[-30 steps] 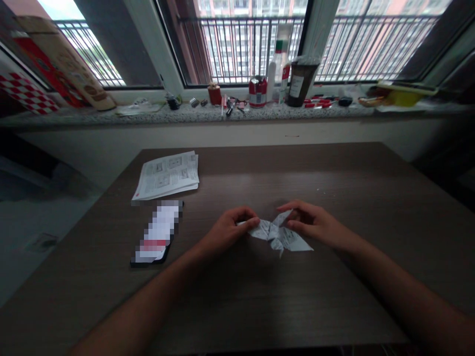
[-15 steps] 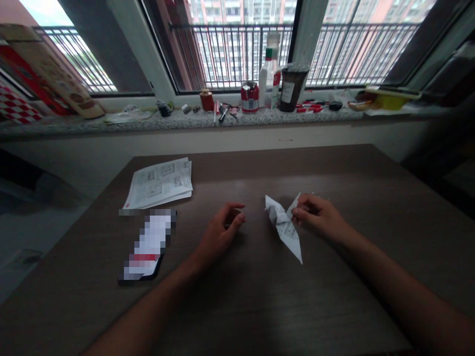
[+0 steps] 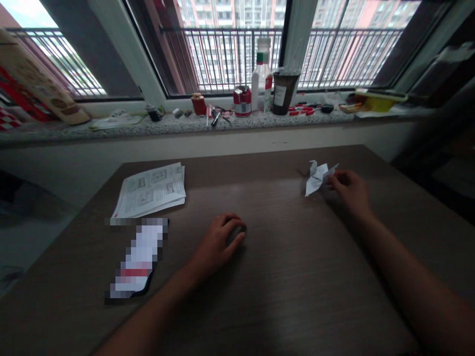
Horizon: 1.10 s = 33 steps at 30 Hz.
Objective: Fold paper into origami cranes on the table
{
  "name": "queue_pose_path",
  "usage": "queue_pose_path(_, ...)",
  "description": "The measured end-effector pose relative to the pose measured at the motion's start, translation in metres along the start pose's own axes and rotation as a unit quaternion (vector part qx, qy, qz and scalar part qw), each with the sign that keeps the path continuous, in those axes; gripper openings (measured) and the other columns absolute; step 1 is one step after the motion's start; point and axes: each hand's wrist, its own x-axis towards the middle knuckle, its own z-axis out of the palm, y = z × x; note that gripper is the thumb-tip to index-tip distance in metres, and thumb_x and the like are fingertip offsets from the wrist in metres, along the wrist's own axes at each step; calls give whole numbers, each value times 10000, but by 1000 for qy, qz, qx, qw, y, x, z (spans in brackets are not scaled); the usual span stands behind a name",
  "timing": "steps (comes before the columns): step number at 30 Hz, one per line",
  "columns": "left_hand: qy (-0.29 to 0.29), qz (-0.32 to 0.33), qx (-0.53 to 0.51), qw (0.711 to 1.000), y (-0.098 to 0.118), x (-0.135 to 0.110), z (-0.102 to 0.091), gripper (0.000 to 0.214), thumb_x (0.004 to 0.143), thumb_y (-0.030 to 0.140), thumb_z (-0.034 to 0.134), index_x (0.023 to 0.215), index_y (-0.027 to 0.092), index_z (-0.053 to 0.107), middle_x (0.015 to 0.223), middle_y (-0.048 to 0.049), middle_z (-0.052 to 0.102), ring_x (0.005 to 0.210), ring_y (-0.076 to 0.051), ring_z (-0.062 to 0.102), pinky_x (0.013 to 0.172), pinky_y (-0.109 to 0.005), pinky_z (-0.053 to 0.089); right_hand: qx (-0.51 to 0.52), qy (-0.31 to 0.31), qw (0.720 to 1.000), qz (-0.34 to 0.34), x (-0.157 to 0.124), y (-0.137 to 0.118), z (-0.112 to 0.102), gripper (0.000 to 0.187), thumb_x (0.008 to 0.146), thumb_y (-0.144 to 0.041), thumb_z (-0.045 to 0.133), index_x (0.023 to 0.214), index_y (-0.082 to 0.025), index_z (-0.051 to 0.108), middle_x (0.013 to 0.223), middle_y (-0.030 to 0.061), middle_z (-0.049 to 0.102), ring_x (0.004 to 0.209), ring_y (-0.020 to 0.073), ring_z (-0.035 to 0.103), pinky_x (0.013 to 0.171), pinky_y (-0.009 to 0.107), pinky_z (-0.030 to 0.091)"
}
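Note:
A folded paper crane [image 3: 317, 179], made of printed white paper, is at the far right of the brown table [image 3: 267, 287]. My right hand [image 3: 349, 190] pinches its right-hand tip between thumb and fingers. Whether the crane's underside touches the table I cannot tell. My left hand [image 3: 222, 240] rests on the table near the middle, fingers curved and thumb apart, with nothing in it. To its left lies a phone [image 3: 139, 259] with a blurred screen. Behind the phone is a small stack of printed sheets [image 3: 152, 188].
Along the stone windowsill [image 3: 129, 132] stand a red can [image 3: 242, 101], bottles [image 3: 261, 81] and a dark cup with a lid [image 3: 285, 91]. Small tools and a yellow container [image 3: 380, 101] lie there too. A long box [image 3: 40, 79] leans at the left.
My right hand has carried the paper crane away from me and to the right, and the crane has turned. My left hand stays near the same spot, lowered slightly. The view has shifted a little.

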Motion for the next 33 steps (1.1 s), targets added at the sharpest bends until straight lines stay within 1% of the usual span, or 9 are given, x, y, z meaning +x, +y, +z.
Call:
queue_pose_path(5, -5, 2, 17, 1000, 1, -1, -1, 212, 1017, 299, 574, 1199, 258, 672, 1303, -88, 582, 1248, -285, 546, 1075, -486, 470, -30, 41, 999, 12, 10, 14, -10, 273, 877, -432, 726, 960, -179, 666, 906, 125, 751, 679, 232, 692, 667, 383, 547)
queue_pose_path(12, -13, -1, 20, 1000, 0, 0, -1, 232, 1022, 303, 567, 1231, 260, 659, 1322, -93, 569, 1257, -288, 541, 1086, -504, 466, -48, 47, 998, 19, 12, 23, -7, 246, 872, -389, 739, 974, -173, 680, 896, 105, 742, 705, 242, 703, 669, 374, 530)
queue_pose_path(15, -17, -1, 20, 1000, -1, -1, -2, 230, 1022, 307, 572, 1229, 257, 658, 1328, -99, 565, 1265, -296, 532, 1090, -518, 460, -46, 56, 997, 6, 11, 14, -9, 298, 858, -426, 761, 1010, -183, 677, 922, 111, 735, 727, 236, 686, 689, 376, 526)
queue_pose_path(18, -18, 0, 16, 1000, -1, -2, -2, 226, 1021, 310, 577, 1228, 260, 655, 1331, -100, 563, 1269, -297, 527, 1091, -519, 458, -58, 86, 994, -26, 6, -3, -17, 297, 862, -416, 769, 1030, -191, 674, 921, 116, 722, 803, 246, 665, 758, 384, 511)
queue_pose_path(23, -14, 7, 14, 1000, 0, -1, -2, 228, 1019, 303, 583, 1233, 274, 656, 1331, -92, 567, 1271, -293, 528, 1093, -509, 457, -104, 150, 979, -94, -7, -36, -28, 269, 896, -399, 743, 1075, -208, 680, 901, 87, 699, 769, 230, 627, 731, 372, 486)
queue_pose_path(26, -13, 7, 9, 1000, 1, 0, -2, 224, 1013, 299, 589, 1222, 272, 663, 1330, -90, 572, 1271, -291, 532, 1101, -501, 454, -76, 99, 983, -137, -24, -52, -23, 221, 957, -404, 662, 1066, -213, 686, 962, 96, 719, 826, 239, 658, 774, 377, 514)
queue_pose_path(27, -14, 6, 7, 1000, 2, 0, -2, 223, 1011, 295, 589, 1219, 270, 665, 1330, -91, 573, 1268, -291, 534, 1101, -500, 455, -64, 60, 985, -150, -31, -57, -19, 206, 965, -404, 649, 1048, -219, 691, 952, 87, 724, 833, 242, 672, 789, 384, 526)
queue_pose_path(30, -17, 2, 6, 1000, 4, 0, -3, 227, 1007, 285, 587, 1219, 269, 667, 1329, -90, 572, 1266, -287, 534, 1102, -492, 454, -44, -95, 977, -188, -54, -67, -1, 203, 975, -407, 633, 1070, -246, 712, 1007, 73, 746, 913, 262, 708, 861, 422, 555)
queue_pose_path(33, -16, 1, 7, 1000, 5, 0, -3, 234, 1005, 273, 589, 1226, 269, 666, 1329, -87, 568, 1270, -278, 528, 1107, -475, 448, -25, -262, 936, -232, -75, -70, 20, 263, 989, -385, 617, 1204, -262, 704, 1152, 85, 752, 1045, 281, 716, 959, 472, 562)
